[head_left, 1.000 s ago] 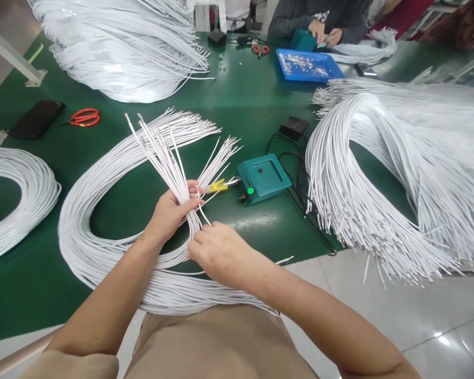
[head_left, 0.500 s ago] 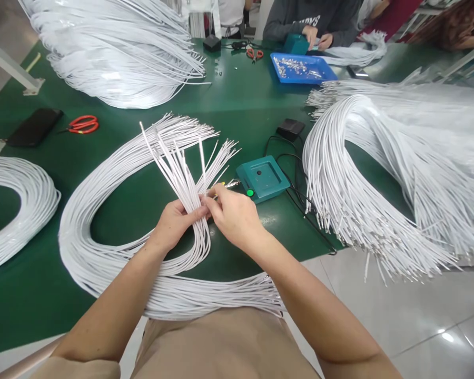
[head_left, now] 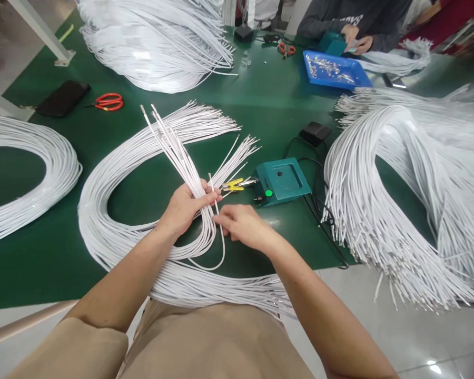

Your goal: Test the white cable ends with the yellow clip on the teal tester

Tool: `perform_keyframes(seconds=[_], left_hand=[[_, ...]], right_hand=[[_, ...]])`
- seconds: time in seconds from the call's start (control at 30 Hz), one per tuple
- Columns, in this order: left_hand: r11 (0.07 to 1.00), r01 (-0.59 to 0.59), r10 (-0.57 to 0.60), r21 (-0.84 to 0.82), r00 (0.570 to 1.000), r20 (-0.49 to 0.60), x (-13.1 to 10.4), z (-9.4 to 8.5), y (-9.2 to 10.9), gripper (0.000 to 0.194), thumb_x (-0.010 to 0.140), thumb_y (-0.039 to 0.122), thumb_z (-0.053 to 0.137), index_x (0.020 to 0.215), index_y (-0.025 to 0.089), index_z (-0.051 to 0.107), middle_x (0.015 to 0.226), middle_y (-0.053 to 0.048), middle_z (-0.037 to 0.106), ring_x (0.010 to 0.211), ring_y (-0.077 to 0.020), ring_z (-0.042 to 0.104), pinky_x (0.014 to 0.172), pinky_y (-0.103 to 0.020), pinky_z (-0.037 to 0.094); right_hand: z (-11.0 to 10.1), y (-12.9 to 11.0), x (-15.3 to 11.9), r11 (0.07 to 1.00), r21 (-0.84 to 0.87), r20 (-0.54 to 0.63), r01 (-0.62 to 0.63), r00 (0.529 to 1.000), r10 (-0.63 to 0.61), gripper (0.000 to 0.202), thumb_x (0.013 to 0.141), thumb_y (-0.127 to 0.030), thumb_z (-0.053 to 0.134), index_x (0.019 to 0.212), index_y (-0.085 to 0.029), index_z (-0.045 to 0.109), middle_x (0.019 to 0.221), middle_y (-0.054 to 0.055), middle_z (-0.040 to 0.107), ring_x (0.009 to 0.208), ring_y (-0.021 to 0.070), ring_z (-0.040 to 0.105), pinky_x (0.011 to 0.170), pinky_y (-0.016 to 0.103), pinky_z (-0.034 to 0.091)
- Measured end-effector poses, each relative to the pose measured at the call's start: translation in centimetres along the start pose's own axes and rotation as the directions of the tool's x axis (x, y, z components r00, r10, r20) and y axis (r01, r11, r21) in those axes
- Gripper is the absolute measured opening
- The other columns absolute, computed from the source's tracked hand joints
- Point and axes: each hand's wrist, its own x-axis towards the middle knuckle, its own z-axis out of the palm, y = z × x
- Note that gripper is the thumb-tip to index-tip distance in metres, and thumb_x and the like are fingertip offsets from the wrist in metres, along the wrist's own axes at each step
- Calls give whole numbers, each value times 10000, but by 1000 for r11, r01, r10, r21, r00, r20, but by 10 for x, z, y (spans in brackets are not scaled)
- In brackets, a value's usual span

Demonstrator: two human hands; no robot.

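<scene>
My left hand [head_left: 187, 205] is closed round a bundle of white cables [head_left: 181, 160], whose metal-tipped ends fan up and to the left. Just right of that bundle, my right hand [head_left: 240, 223] pinches a single white cable [head_left: 223, 245] that loops down below the hands. A yellow clip [head_left: 234, 185] sticks out from the left side of a teal box [head_left: 282, 179] with a lit green button, beyond my right hand. Under and around the hands lies a large curved coil of white cables [head_left: 98, 210] on the green table [head_left: 150, 197].
More white cables lie at left [head_left: 59, 158], at the back [head_left: 154, 47] and at right [head_left: 351, 173]. Red scissors [head_left: 109, 101], a black phone [head_left: 63, 98] and a blue tray [head_left: 335, 71] of small metal parts are further back. Across the table, a person's hands [head_left: 357, 39] work.
My right hand has drawn back and down from my left hand, with one cable now separate from the bundle. The yellow clip has come into clear view. The whole view has shifted.
</scene>
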Motion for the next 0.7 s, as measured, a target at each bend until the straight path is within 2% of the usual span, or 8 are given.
perform_keyframes(seconds=[0.07, 0.13, 0.2, 0.27, 0.33, 0.5, 0.63, 0.7], left_hand=[[1000, -18, 18, 7, 1000, 19, 0, -1, -2, 363, 588, 251, 840, 788, 169, 549, 783, 12, 667, 763, -143, 664, 793, -299, 513], [997, -51, 50, 60, 998, 27, 0, -3, -5, 364, 585, 261, 840, 781, 173, 546, 753, 24, 650, 742, -142, 654, 790, -303, 508], [979, -97, 93, 177, 995, 30, 0, -4, -6, 352, 587, 285, 836, 791, 173, 572, 753, 20, 652, 735, -149, 643, 781, -306, 502], [948, -130, 125, 291, 992, 36, -1, -4, -7, 348, 590, 306, 835, 815, 168, 608, 770, 8, 659, 736, -154, 633, 766, -302, 497], [939, -130, 123, 318, 992, 43, -2, -4, -7, 356, 592, 314, 837, 824, 166, 611, 787, 4, 661, 737, -154, 635, 762, -302, 499], [991, -48, 42, 123, 998, 55, -4, 0, -6, 314, 685, 327, 784, 817, 174, 544, 783, 13, 651, 730, -152, 675, 739, -296, 513], [992, -77, 71, 97, 995, 68, -4, 1, -5, 309, 712, 309, 764, 816, 181, 503, 737, 22, 646, 686, -133, 668, 703, -273, 510], [990, -108, 100, 95, 991, 86, -4, 2, -4, 322, 719, 321, 758, 809, 187, 480, 729, 23, 648, 666, -133, 664, 684, -275, 512]], right_hand=[[-9, -6, 4, 997, 16, -188, 70, 980, -65, 219, 863, -380, 519, 793, -200, 624, 677, -22, 645, 517, 90, 538, 578, 234, 402], [-17, -13, 9, 987, 42, -344, 153, 930, -129, 180, 843, -351, 551, 893, -210, 651, 717, -21, 662, 585, 100, 567, 627, 241, 423], [-19, -17, 16, 980, 56, -387, 190, 909, -154, 176, 783, -345, 627, 883, -205, 662, 693, -23, 658, 621, 114, 582, 643, 250, 433], [-18, -19, 21, 975, 107, -374, 197, 916, -144, 172, 731, -345, 679, 795, -187, 660, 664, -12, 657, 632, 126, 590, 629, 254, 439], [-15, -18, 25, 953, 213, -357, 216, 925, -130, 175, 733, -344, 672, 719, -171, 646, 664, 2, 662, 614, 125, 587, 599, 250, 447], [-11, -17, 22, 855, 454, -331, 249, 939, -97, 172, 757, -289, 633, 654, -151, 642, 613, -16, 616, 537, 86, 531, 553, 227, 434], [-8, -16, 23, 683, 704, -236, 194, 971, -32, 181, 725, -286, 665, 621, -149, 609, 542, -39, 544, 493, 65, 482, 508, 208, 378], [-8, -16, 25, 616, 773, -176, 150, 984, -19, 219, 711, -292, 676, 583, -155, 565, 522, -40, 521, 480, 68, 478, 492, 212, 353]])
